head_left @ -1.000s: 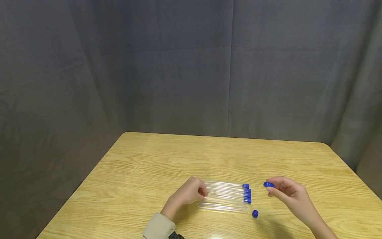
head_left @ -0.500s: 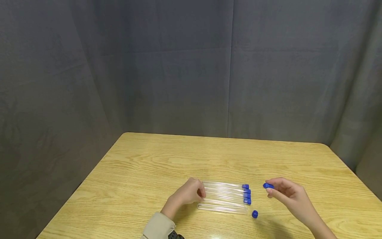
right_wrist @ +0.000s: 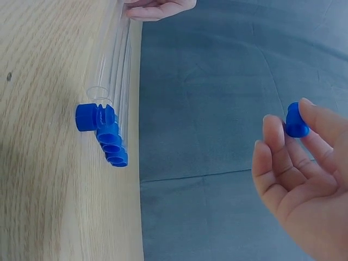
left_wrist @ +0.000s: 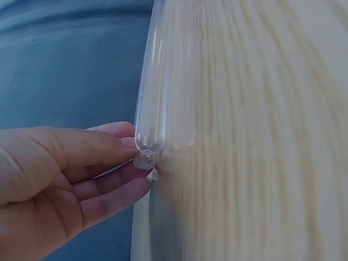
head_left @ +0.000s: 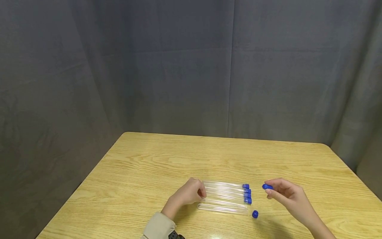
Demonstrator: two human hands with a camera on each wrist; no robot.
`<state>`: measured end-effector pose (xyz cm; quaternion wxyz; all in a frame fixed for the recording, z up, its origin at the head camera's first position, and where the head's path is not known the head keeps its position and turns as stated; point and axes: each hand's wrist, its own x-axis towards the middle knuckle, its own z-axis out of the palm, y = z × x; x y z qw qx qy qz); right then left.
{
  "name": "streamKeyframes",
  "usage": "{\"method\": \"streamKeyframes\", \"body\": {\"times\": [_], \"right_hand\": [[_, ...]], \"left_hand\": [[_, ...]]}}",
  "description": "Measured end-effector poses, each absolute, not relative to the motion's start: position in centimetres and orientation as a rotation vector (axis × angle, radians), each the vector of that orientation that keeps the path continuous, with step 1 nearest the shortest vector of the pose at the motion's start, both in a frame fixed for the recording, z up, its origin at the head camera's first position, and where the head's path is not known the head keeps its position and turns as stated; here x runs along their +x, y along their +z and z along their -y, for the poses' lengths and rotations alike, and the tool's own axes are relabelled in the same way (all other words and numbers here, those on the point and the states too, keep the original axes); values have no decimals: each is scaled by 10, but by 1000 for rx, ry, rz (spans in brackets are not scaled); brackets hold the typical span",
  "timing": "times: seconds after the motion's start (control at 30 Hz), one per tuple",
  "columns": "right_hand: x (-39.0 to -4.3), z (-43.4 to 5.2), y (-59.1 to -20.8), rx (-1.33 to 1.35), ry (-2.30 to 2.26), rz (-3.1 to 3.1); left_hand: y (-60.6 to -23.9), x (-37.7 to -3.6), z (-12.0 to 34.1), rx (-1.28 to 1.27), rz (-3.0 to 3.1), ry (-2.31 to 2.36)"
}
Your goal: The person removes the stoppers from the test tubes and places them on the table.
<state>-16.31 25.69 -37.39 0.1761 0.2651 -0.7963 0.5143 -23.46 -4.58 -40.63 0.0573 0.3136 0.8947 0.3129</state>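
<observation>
- Blue cap point(head_left: 267, 187) sits pinched at the fingertips of our right hand point(head_left: 285, 196), held just above the table, a little to the right of the capped ends of the tubes; in the right wrist view the same cap point(right_wrist: 296, 121) rests between thumb and fingers.
- Our left hand point(head_left: 188, 194) curls its fingers around the rounded closed end of one clear tube point(left_wrist: 152, 109), at the left end of the row; the fingertips point(left_wrist: 122, 142) touch the glass-like tip.
- Four tubes point(head_left: 225, 196) lie side by side between our two hands, three of them closed with blue caps on the right; the nearest one, the open tube point(head_left: 222, 208), has no cap.
- A loose cap point(head_left: 255, 214) lies on the wood just beside the open tube's mouth, below our right hand.
- Everything rests on a light wooden table point(head_left: 149, 166) with visible grain and rounded corners.
- Grey fabric curtains point(head_left: 179, 66) close off the room behind and to both sides.
</observation>
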Motion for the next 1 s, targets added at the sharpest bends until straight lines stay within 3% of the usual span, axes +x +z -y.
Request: {"method": "streamKeyframes", "body": {"times": [0.3,0.57,1.0], "right_hand": [[-162,-254,-372,683,1440,2328],[-167,-257,-377,934,1550,2243],[-171,-255,-381,1001,1567,2244]], "left_hand": [[-406,-235,47,937,-2701,967],[-403,-237,50,988,-2726,955],[-402,-236,53,1003,-2742,988]]}}
